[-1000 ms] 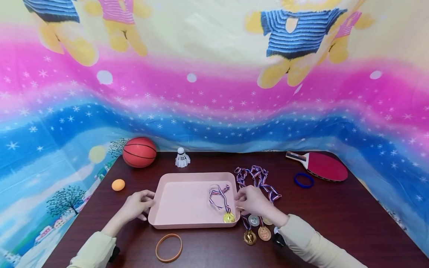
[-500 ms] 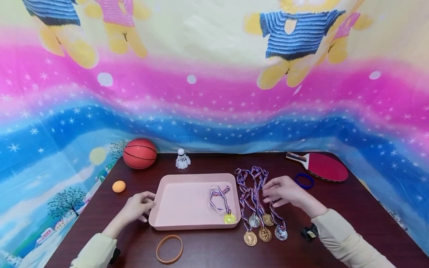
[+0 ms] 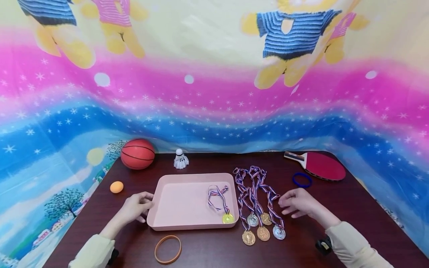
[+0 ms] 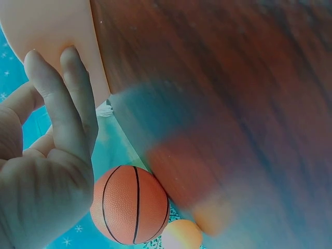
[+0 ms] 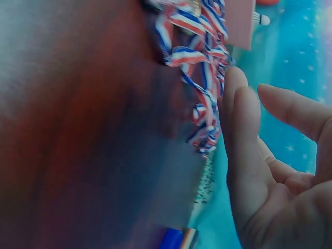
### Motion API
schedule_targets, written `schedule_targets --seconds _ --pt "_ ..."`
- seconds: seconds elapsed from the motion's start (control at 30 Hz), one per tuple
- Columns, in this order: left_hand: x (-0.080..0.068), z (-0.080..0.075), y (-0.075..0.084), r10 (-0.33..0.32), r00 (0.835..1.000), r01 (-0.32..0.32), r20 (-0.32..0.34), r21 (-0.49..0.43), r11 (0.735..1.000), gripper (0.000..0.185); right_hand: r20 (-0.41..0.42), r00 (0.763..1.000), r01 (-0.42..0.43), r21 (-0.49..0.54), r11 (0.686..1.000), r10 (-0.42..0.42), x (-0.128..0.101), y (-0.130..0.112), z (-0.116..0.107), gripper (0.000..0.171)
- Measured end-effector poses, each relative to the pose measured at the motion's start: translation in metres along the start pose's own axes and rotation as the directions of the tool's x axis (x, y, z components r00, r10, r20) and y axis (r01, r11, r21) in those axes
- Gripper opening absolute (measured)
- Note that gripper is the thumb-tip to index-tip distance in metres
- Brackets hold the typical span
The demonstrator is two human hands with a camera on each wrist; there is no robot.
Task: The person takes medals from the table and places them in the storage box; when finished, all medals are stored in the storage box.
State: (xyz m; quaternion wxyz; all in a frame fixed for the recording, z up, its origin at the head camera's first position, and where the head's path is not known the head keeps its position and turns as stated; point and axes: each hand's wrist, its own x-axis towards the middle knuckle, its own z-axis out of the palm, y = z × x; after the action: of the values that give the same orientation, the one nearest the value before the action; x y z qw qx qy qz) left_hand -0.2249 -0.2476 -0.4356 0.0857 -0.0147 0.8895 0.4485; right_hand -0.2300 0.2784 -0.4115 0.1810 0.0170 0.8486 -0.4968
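A pink tray (image 3: 187, 227) lies on the table, with one gold medal (image 3: 228, 218) and its striped ribbon inside on the right. My left hand (image 3: 135, 206) is at the tray's left side; in the left wrist view its fingertips touch the wall of the tray (image 4: 52, 26), fingers loosely extended. My right hand (image 3: 299, 203) hovers just right of a group of medals (image 3: 263, 233) in gold and silver tones, holding nothing, its fingers relaxed. Their red, white and blue ribbons (image 5: 205, 72) stretch away from me beside the tray, close to the right fingertips.
At the back stand a small basketball (image 3: 137, 154) and a shuttlecock (image 3: 181, 160). An orange ping-pong ball (image 3: 116, 187) is at the left, an orange ring (image 3: 168, 262) in front. Back right lie a table tennis paddle (image 3: 325, 166) and a blue ring (image 3: 302, 180). A printed cloth (image 3: 214, 123) hangs behind.
My right hand has left the tray's right edge and moved right, past the medals, uncovering them. My left hand has stayed at the tray's left side.
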Motion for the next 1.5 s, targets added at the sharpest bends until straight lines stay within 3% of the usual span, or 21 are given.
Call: schedule_targets --seconds 0.2,0.53,1.17,1.5 --pt "0.0 0.0 -0.002 -0.002 1.0 0.002 -0.001 -0.003 1.0 0.034 -0.018 1.0 -0.006 -0.032 0.999 0.005 -0.004 0.009 0.013 0.022" --pt "0.003 0.0 -0.004 -0.017 1.0 0.017 0.005 -0.007 1.0 0.035 -0.139 0.99 0.01 -0.184 0.983 -0.036 -0.008 0.017 0.026 0.027" --pt "0.004 -0.001 -0.004 -0.019 1.0 0.019 0.013 -0.006 1.0 0.036 -0.237 0.969 0.004 -0.256 0.967 -0.067 -0.004 0.015 0.05 0.024" --pt "0.004 0.0 -0.005 -0.024 1.0 0.024 0.011 -0.009 1.0 0.036 -0.227 0.959 0.086 -0.341 0.936 -0.17 -0.004 0.016 0.053 0.017"
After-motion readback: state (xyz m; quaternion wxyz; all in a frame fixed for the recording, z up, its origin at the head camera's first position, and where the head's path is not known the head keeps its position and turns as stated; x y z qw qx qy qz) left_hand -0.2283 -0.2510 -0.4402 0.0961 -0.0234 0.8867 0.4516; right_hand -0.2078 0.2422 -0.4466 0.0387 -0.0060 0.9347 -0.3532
